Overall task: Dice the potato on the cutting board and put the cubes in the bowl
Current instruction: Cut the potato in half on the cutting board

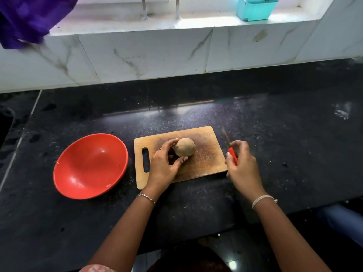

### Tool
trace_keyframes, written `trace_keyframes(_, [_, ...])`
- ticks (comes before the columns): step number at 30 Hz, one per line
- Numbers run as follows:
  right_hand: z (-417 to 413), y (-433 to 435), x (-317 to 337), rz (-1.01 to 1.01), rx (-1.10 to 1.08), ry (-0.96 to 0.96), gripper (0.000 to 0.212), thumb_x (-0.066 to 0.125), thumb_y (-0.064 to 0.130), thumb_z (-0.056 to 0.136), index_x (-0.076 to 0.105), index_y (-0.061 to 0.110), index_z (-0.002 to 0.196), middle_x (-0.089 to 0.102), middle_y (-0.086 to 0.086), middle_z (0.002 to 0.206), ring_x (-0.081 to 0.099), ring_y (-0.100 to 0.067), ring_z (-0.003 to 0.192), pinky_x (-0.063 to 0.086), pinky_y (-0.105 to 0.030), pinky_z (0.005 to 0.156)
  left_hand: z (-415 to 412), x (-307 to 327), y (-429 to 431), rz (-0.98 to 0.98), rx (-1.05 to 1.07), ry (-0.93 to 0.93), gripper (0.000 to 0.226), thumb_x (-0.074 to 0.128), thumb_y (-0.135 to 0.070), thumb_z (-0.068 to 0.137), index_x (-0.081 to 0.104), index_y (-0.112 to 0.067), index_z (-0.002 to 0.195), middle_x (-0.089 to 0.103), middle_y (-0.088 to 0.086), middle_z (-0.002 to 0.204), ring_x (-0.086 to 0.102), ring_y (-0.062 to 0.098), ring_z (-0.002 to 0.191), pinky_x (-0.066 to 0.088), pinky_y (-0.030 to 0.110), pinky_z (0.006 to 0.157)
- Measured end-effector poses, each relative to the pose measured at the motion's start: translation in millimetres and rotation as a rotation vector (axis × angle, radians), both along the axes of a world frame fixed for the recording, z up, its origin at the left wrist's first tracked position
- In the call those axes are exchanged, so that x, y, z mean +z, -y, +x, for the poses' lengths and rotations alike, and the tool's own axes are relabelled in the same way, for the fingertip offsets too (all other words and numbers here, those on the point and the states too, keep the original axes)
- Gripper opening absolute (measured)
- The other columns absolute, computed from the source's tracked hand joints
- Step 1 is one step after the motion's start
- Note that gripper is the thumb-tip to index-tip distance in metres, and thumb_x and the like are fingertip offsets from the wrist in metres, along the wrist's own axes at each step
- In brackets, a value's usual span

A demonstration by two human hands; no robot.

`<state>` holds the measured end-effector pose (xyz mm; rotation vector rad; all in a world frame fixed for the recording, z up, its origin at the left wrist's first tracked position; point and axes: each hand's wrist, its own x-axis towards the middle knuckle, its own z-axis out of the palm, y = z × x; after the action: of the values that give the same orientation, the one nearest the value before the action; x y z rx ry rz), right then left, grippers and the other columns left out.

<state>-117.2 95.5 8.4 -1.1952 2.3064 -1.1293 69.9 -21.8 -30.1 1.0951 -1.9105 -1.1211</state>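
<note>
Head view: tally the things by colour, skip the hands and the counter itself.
Red: 2, the bowl and the knife (red handle)
Tan or brown: 2, the cutting board and the potato
Teal: 1, the container
Purple: 1, the cloth
Total: 6

The black counter (275, 144) bears a red bowl (78, 173) beside a cutting board (206, 163).

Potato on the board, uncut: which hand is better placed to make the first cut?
Right. The right hand grips the knife by its red handle beside the cutting board's right edge, while the left hand holds the potato on the board.
</note>
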Motion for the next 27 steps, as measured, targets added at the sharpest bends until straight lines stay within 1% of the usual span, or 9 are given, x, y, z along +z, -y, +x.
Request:
trace_keyframes(2, [21, -2, 4, -0.019, 0.163, -0.042, 0.045, 0.051, 0.008, 0.095, 0.042, 0.028, 0.135, 0.061, 0.002, 0.081, 0.058, -0.013, 0.062, 0.047, -0.031, 0.057, 0, 0, 0, 0.007, 0.009, -0.009, 0.058, 0.081, -0.019, 0.075, 0.055, -0.027, 0.126, 0.058, -0.014, 0.121, 0.056, 0.006, 0.111, 0.052, 0.027, 0.093])
trace_keyframes(4, [41, -4, 2, -0.006, 0.273, -0.114, 0.060, 0.050, 0.009, 0.096, 0.033, 0.035, 0.147, 0.058, 0.006, 0.080, 0.053, -0.012, 0.062, 0.046, -0.029, 0.059, -1, 0, 1, 0.000, 0.016, -0.015, 0.057, 0.081, -0.020, 0.075, 0.057, -0.027, 0.126, 0.060, -0.013, 0.122, 0.057, 0.005, 0.111, 0.052, 0.027, 0.093])
trace_keyframes(9, [63, -6, -8, 0.047, 0.331, -0.243, 0.067, 0.048, 0.011, 0.095, 0.022, 0.038, 0.150, 0.054, 0.002, 0.082, 0.054, -0.022, 0.069, 0.048, -0.042, 0.062, -1, -5, 0, -0.029, 0.046, -0.005, 0.057, 0.082, -0.024, 0.075, 0.058, -0.030, 0.126, 0.062, -0.013, 0.118, 0.058, 0.006, 0.106, 0.053, 0.030, 0.090])
trace_keyframes(14, [71, -8, -3, 0.108, 0.361, -0.359, 0.065, 0.047, 0.014, 0.096, 0.018, 0.026, 0.153, 0.045, 0.004, 0.086, 0.054, -0.019, 0.061, 0.046, -0.037, 0.052, -2, -5, -2, -0.027, 0.091, 0.027, 0.058, 0.082, -0.028, 0.075, 0.057, -0.033, 0.127, 0.063, -0.010, 0.116, 0.056, 0.003, 0.104, 0.050, 0.024, 0.090])
trace_keyframes(16, [72, -8, -5, 0.168, 0.388, -0.414, 0.065, 0.050, 0.011, 0.093, 0.024, 0.019, 0.152, 0.044, 0.002, 0.091, 0.055, -0.020, 0.057, 0.046, -0.037, 0.049, -3, -5, -2, -0.034, 0.103, 0.033, 0.058, 0.081, -0.028, 0.075, 0.057, -0.034, 0.127, 0.063, -0.011, 0.118, 0.056, 0.003, 0.106, 0.050, 0.025, 0.090])
trace_keyframes(19, [73, -10, -5, 0.243, 0.379, -0.585, 0.059, 0.070, -0.001, 0.074, 0.055, 0.006, 0.130, 0.047, -0.002, 0.089, 0.053, -0.018, 0.044, 0.042, -0.031, 0.038, -3, -6, -3, -0.030, 0.117, 0.047, 0.058, 0.082, -0.028, 0.074, 0.057, -0.037, 0.126, 0.063, -0.013, 0.117, 0.057, 0.005, 0.104, 0.051, 0.028, 0.088])
trace_keyframes(21, [74, -10, -2, 0.237, 0.368, -0.630, 0.064, 0.067, -0.006, 0.067, 0.056, 0.004, 0.129, 0.045, -0.003, 0.083, 0.048, -0.015, 0.039, 0.039, -0.028, 0.033, -4, -7, -4, -0.032, 0.124, 0.055, 0.057, 0.081, -0.030, 0.075, 0.056, -0.040, 0.125, 0.063, -0.014, 0.117, 0.057, 0.006, 0.103, 0.052, 0.030, 0.086])
trace_keyframes(25, [79, -4, 3, 0.245, 0.362, -0.582, 0.081, 0.060, -0.002, 0.072, 0.035, 0.010, 0.148, 0.043, -0.003, 0.077, 0.044, -0.012, 0.038, 0.038, -0.027, 0.032, -5, -10, -5, -0.047, 0.138, 0.072, 0.055, 0.078, -0.031, 0.077, 0.057, -0.035, 0.128, 0.063, -0.014, 0.118, 0.058, 0.006, 0.103, 0.053, 0.031, 0.086])
trace_keyframes(27, [79, -4, 6, 0.270, 0.404, -0.581, 0.084, 0.051, 0.002, 0.087, 0.002, 0.020, 0.154, 0.038, -0.001, 0.088, 0.045, -0.013, 0.052, 0.043, -0.028, 0.047, -5, -8, -6, -0.051, 0.144, 0.075, 0.055, 0.077, -0.029, 0.078, 0.057, -0.034, 0.129, 0.063, -0.012, 0.117, 0.057, 0.006, 0.101, 0.052, 0.029, 0.085])
